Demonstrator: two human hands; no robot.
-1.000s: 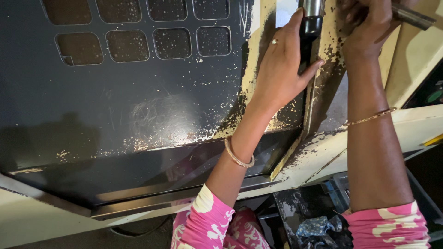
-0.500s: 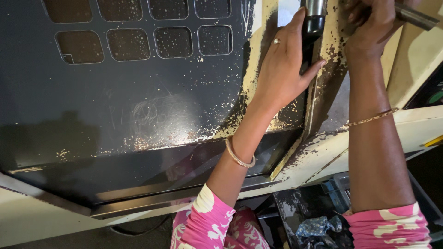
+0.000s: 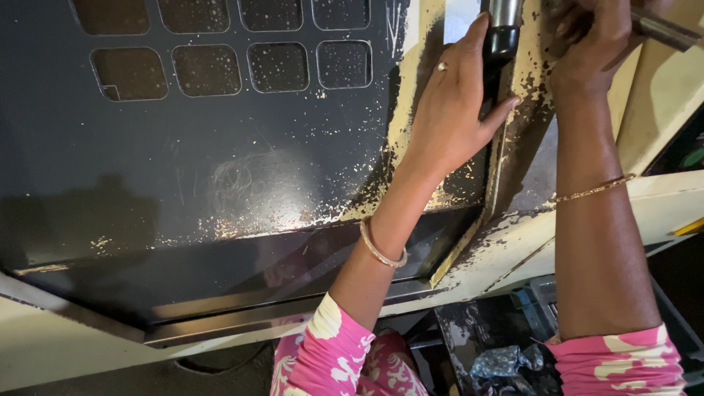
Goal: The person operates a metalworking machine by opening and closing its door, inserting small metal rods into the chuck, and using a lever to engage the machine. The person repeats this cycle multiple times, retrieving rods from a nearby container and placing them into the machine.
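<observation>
My left hand [image 3: 456,103] reaches up the right side of a large dark metal sheet [image 3: 220,169] and wraps around a black and silver cylindrical tool [image 3: 502,33] that stands at the sheet's edge. A ring shows on one finger and a bangle on the wrist. My right hand [image 3: 590,40] is at the top right, its fingers closed around a thin metal rod [image 3: 664,29] that runs off to the right. The sheet has a row of rounded square cut-outs [image 3: 213,70] near the top.
A cream machine frame [image 3: 513,249] with chipped paint borders the sheet below and on the right. Beneath it lie dark parts and a crumpled blue cloth [image 3: 506,363]. My pink patterned sleeves [image 3: 330,359] fill the bottom middle.
</observation>
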